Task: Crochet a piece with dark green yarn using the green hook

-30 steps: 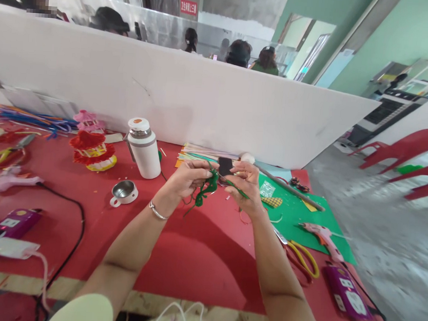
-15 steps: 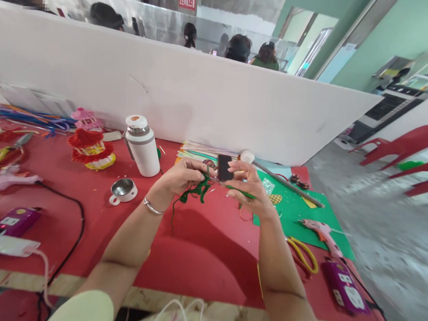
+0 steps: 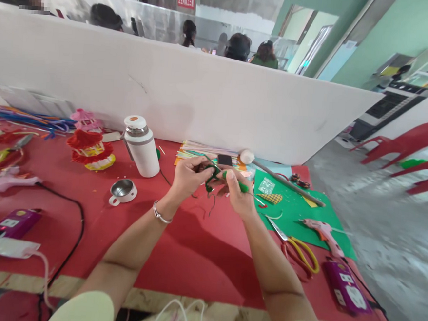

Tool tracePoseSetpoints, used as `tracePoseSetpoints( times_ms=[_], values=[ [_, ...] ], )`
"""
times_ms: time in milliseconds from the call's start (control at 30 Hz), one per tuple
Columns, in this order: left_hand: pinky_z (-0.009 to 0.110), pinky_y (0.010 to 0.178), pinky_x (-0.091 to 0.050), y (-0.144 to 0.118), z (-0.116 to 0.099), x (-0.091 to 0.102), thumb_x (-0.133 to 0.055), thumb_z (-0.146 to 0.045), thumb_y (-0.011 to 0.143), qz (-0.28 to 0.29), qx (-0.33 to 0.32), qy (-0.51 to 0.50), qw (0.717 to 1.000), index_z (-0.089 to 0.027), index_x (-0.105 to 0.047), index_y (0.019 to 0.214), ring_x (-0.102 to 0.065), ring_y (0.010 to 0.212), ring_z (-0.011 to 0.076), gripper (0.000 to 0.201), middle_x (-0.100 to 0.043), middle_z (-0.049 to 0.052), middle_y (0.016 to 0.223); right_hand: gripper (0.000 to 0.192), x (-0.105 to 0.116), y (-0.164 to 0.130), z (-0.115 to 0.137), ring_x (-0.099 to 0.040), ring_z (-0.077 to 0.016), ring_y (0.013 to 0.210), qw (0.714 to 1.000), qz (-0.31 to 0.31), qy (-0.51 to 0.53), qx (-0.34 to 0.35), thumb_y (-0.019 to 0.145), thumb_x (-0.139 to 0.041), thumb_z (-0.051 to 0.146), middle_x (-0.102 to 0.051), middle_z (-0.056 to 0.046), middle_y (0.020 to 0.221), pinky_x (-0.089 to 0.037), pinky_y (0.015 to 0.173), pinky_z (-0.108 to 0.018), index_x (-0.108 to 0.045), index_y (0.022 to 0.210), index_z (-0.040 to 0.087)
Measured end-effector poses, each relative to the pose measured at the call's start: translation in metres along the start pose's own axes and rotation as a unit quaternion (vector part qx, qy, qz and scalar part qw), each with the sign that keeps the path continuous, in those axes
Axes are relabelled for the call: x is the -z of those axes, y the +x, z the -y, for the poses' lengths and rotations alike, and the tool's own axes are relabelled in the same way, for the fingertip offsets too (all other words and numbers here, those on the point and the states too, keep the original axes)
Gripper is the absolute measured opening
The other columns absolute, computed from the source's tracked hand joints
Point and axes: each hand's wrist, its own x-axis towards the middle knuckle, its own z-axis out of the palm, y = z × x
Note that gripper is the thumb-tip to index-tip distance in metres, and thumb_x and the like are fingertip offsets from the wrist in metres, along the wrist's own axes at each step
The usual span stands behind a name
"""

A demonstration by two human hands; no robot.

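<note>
Above the middle of the red table, my left hand (image 3: 190,177) pinches a small piece of dark green crochet work (image 3: 211,180). A loose strand of yarn (image 3: 211,207) hangs below it. In my right hand (image 3: 240,194) is a crochet hook (image 3: 244,187) with a green handle, its thin metal end at the green work. The fingers of both hands are closed and nearly meet. The exact stitch at the hook's tip is too small to make out. Just behind the hands lies a dark phone-like object (image 3: 225,160).
Left stand a white thermos (image 3: 144,150), its cup (image 3: 123,192) and a red-yellow fuzzy model (image 3: 92,149). Right are a green sheet (image 3: 298,213), scissors (image 3: 301,252), a pink glue gun (image 3: 322,231) and a purple power strip (image 3: 347,289). A white partition (image 3: 204,96) closes off the back.
My right hand has come down and left, its raised fingers now curled around the hook. My left hand has shifted slightly right. The scissors' blades are now uncovered.
</note>
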Motion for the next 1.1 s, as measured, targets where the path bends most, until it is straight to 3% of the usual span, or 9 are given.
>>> tracePoseSetpoints(
  times_ms=[133, 233, 300, 433, 533, 633, 800, 967, 1100],
  values=[
    [0.024, 0.058, -0.039, -0.004, 0.002, -0.006, -0.074, -0.021, 0.076, -0.036, -0.023, 0.034, 0.999, -0.020, -0.080, 0.086, -0.046, 0.059, 0.0101, 0.011, -0.066, -0.001, 0.072, 0.032, -0.002, 0.000, -0.004, -0.067, -0.0192, 0.081, 0.985, -0.050, -0.122, 0.115, 0.101, -0.053, 0.051, -0.068, -0.005, 0.090, -0.058, 0.067, -0.031, -0.068, 0.094, 0.024],
    [0.024, 0.062, -0.044, -0.005, 0.006, -0.011, -0.075, -0.022, 0.076, -0.024, 0.004, -0.033, 0.999, -0.019, -0.080, 0.093, -0.054, 0.065, 0.0117, 0.019, -0.069, 0.000, 0.078, 0.028, -0.001, 0.003, -0.008, -0.064, -0.0191, 0.088, 0.955, -0.068, -0.199, 0.211, 0.103, -0.052, 0.045, -0.065, -0.006, 0.092, -0.056, 0.080, -0.035, -0.066, 0.091, 0.023],
    [0.025, 0.068, -0.049, -0.004, 0.008, -0.012, -0.076, -0.024, 0.075, -0.010, 0.024, -0.083, 0.996, -0.019, -0.079, 0.093, -0.061, 0.073, 0.0140, 0.019, -0.071, 0.001, 0.082, 0.029, -0.001, 0.004, -0.009, -0.064, -0.0188, 0.087, 0.956, -0.063, -0.188, 0.218, 0.103, -0.051, 0.045, -0.065, -0.006, 0.093, -0.056, 0.079, -0.034, -0.065, 0.090, 0.023],
    [0.025, 0.068, -0.048, -0.004, 0.007, -0.011, -0.076, -0.023, 0.075, -0.015, 0.020, -0.052, 0.998, -0.019, -0.079, 0.091, -0.060, 0.073, 0.0135, 0.017, -0.071, 0.001, 0.082, 0.041, 0.000, 0.006, -0.010, -0.063, -0.0163, 0.067, 0.994, -0.044, -0.060, 0.082, 0.102, -0.046, 0.059, -0.066, -0.003, 0.082, -0.054, 0.058, -0.029, -0.064, 0.090, 0.024],
    [0.024, 0.066, -0.046, -0.004, 0.005, -0.010, -0.076, -0.020, 0.074, -0.027, 0.015, -0.041, 0.999, -0.020, -0.080, 0.094, -0.057, 0.071, 0.0124, 0.021, -0.069, -0.001, 0.079, 0.049, 0.001, 0.008, -0.013, -0.064, -0.0168, 0.062, 0.999, -0.033, 0.025, -0.010, 0.099, -0.046, 0.066, -0.067, -0.002, 0.075, -0.054, 0.054, -0.029, -0.065, 0.086, 0.023],
    [0.023, 0.064, -0.046, -0.002, 0.003, -0.009, -0.079, -0.019, 0.071, -0.016, 0.038, -0.123, 0.992, -0.020, -0.081, 0.094, -0.057, 0.070, 0.0109, 0.023, -0.070, -0.001, 0.079, 0.048, 0.001, 0.011, -0.017, -0.065, -0.0161, 0.063, 0.997, -0.034, 0.067, -0.028, 0.095, -0.054, 0.066, -0.069, -0.002, 0.076, -0.053, 0.052, -0.028, -0.066, 0.080, 0.023],
    [0.019, 0.044, -0.034, 0.001, -0.001, -0.006, -0.087, -0.024, 0.065, 0.059, 0.131, -0.255, 0.956, -0.018, -0.081, 0.102, -0.050, 0.055, 0.0056, 0.038, -0.076, 0.004, 0.089, 0.047, -0.001, 0.012, -0.013, -0.062, -0.0154, 0.061, 0.990, -0.036, 0.129, -0.038, 0.090, -0.060, 0.069, -0.067, -0.001, 0.071, -0.049, 0.049, -0.027, -0.066, 0.078, 0.023],
    [0.018, 0.039, -0.035, 0.002, -0.002, -0.005, -0.090, -0.026, 0.064, 0.060, 0.161, -0.262, 0.950, -0.016, -0.082, 0.091, -0.054, 0.050, 0.0077, 0.030, -0.066, 0.000, 0.063, 0.049, -0.005, 0.015, 0.001, -0.060, -0.0153, 0.060, 0.965, -0.036, 0.246, -0.086, 0.080, -0.070, 0.070, -0.063, 0.000, 0.066, -0.037, 0.041, -0.025, -0.064, 0.072, 0.022],
    [0.018, 0.039, -0.038, 0.003, -0.001, -0.006, -0.089, -0.025, 0.063, 0.045, 0.161, -0.243, 0.955, -0.015, -0.081, 0.090, -0.053, 0.047, 0.0075, 0.029, -0.063, -0.002, 0.057, 0.044, -0.004, 0.016, 0.007, -0.054, -0.0123, 0.054, 0.942, -0.056, 0.301, -0.140, 0.079, -0.074, 0.066, -0.061, 0.003, 0.063, -0.030, 0.039, -0.023, -0.067, 0.084, 0.022]
  ],
)
